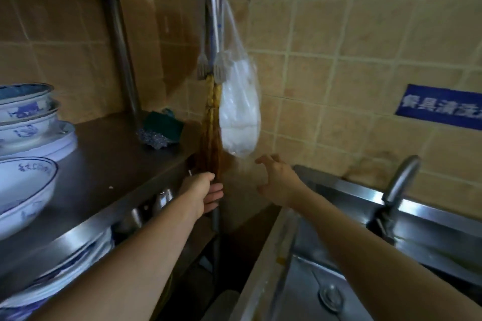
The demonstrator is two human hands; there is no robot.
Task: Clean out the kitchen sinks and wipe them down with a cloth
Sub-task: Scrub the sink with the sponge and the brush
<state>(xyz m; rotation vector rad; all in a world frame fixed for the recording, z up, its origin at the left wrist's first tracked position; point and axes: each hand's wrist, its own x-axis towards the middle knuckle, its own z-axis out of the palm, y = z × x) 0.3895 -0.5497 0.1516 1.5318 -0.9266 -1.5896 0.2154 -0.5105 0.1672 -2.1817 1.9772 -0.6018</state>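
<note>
My left hand [206, 194] grips the pole [215, 214]; right hand [276, 181], fingers spread, holds nothing below the bag [240, 109]. Sink [307, 284] not yet wiped.

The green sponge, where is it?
In the head view, the green sponge lies at the back of the steel shelf on the left, beside the shelf post and left of the hanging plastic bag.
</note>
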